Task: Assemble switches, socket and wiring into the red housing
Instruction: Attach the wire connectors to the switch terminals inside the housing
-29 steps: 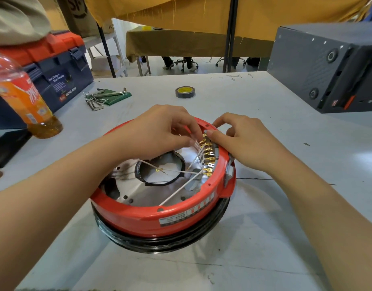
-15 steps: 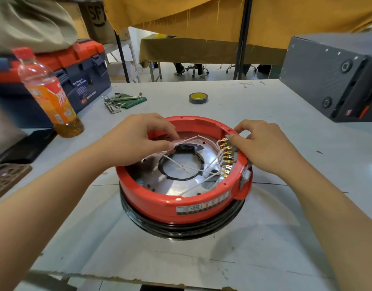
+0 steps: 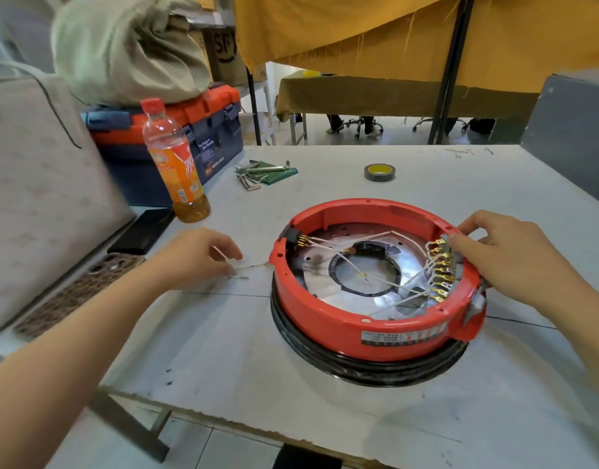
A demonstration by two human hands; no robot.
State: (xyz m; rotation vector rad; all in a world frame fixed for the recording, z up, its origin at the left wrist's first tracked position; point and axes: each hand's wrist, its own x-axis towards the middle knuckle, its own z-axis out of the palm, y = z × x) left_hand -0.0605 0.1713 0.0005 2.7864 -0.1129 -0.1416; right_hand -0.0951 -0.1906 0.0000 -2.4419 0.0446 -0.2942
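Left hand pinches a loose white wire lying on the desk, just left of the red housing. Right hand, fingers curled, grips the housing's right rim by the gold terminals.

The white table holds a round red housing, a drink bottle, a roll of tape, small tools, a toolbox and a loose wire.

Bottle, toolbox, tape roll
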